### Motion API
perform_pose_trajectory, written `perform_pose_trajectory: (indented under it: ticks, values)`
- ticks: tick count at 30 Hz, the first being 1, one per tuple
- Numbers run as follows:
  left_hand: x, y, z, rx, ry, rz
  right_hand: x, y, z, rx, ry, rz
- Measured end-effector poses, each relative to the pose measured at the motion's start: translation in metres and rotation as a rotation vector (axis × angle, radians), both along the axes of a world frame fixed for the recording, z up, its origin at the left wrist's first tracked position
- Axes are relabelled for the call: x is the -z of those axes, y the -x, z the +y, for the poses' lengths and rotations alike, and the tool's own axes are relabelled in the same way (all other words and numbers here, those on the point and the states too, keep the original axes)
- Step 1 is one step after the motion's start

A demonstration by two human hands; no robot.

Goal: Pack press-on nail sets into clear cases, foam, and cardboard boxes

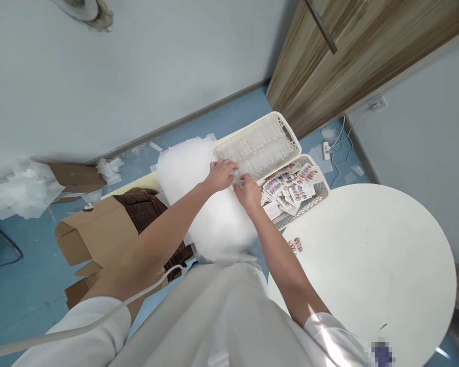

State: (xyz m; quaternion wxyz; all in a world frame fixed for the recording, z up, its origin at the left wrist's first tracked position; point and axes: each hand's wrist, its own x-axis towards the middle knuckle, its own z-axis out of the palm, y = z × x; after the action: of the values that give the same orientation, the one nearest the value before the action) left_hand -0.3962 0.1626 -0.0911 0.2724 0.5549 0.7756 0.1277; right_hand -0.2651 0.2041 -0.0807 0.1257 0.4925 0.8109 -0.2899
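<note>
My left hand [221, 175] is at the near left corner of a white basket [257, 122], its fingers bent over clear plastic boxes [260, 145] packed in rows. Close beside it, my right hand [249, 192] has thumb and fingers closed at the same corner. Between the two hands a clear plastic box [235, 179] shows in part; its edges are hard to make out. Adjoining on the right, a grey perforated basket [321, 192] holds a jumble of cards with colourful press-on nails [299, 191].
A large stack of white foam sheets [218, 224] lies below my hands. Round white table [367, 255] at right carries a small set of nails [296, 245]. Open cardboard boxes [107, 224] stand left. A power strip [326, 151] with cables lies on the floor.
</note>
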Motion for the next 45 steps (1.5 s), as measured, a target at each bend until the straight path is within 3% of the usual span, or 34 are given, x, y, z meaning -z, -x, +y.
perform_pose_trajectory:
  ticks: [8, 15, 22, 26, 31, 39, 45]
  values:
    - [-0.017, -0.004, -0.02, -0.064, -0.133, -0.071, -0.008, -0.017, -0.008, 0.045, -0.033, 0.262]
    - [-0.035, -0.007, -0.04, -0.105, -0.264, -0.152, -0.02, -0.032, -0.019, 0.167, 0.014, 0.684]
    - [-0.052, -0.028, -0.082, -0.229, -0.365, -0.59, -0.04, -0.055, -0.052, 0.362, 0.215, 0.981]
    - [-0.067, -0.053, -0.115, -0.316, -0.312, -0.967, -0.065, -0.076, -0.083, 0.512, 0.428, 1.027]
    - [-0.084, -0.081, -0.158, -0.36, -0.244, -1.157, -0.092, -0.109, -0.133, 0.594, 0.63, 1.072]
    - [-0.087, -0.127, -0.199, -0.318, -0.12, -1.265, -0.111, -0.162, -0.194, 0.643, 0.5, 1.049]
    - [-0.098, -0.176, -0.19, -0.137, -0.021, -1.277, -0.118, -0.219, -0.213, 0.783, 0.334, 1.099]
